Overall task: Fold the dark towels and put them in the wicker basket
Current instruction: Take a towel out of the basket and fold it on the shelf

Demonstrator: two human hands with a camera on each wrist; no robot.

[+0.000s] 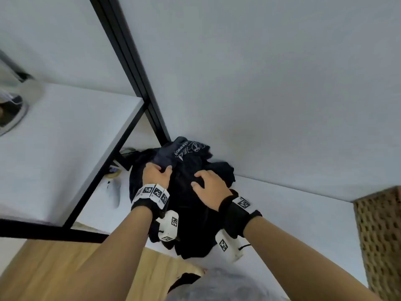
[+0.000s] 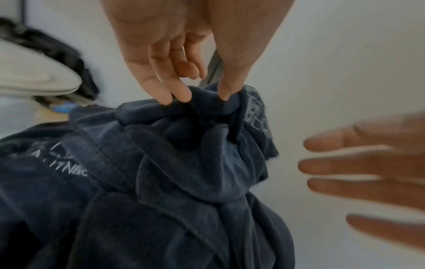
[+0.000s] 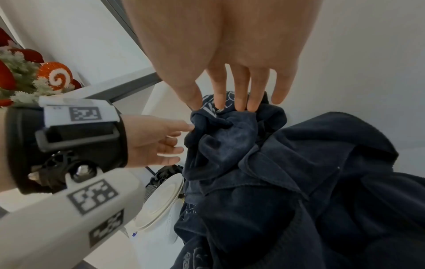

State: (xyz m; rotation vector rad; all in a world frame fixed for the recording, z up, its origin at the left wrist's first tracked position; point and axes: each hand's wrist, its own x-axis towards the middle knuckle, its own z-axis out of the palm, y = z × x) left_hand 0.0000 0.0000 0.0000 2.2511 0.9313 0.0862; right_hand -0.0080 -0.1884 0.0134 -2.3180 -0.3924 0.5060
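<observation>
A heap of dark navy towels (image 1: 188, 205) with pale printed lettering lies on a white surface (image 1: 293, 213) against the wall. My left hand (image 1: 166, 169) pinches a raised fold at the heap's upper left; the left wrist view shows thumb and fingers of that left hand (image 2: 202, 99) closed on the navy towel (image 2: 172, 172). My right hand (image 1: 198, 179) rests on top of the heap with straight fingers. Its fingertips (image 3: 239, 107) touch the towel's bunched top (image 3: 299, 172). The wicker basket (image 1: 382, 235) stands at the far right, apart from both hands.
A white shelf with a black frame (image 1: 121, 135) stands left of the heap. Beneath it sit white plates (image 3: 161, 200) and small clutter. Red and white ornaments (image 3: 55, 76) lie on the shelf. Wooden floor (image 1: 54, 268) shows below.
</observation>
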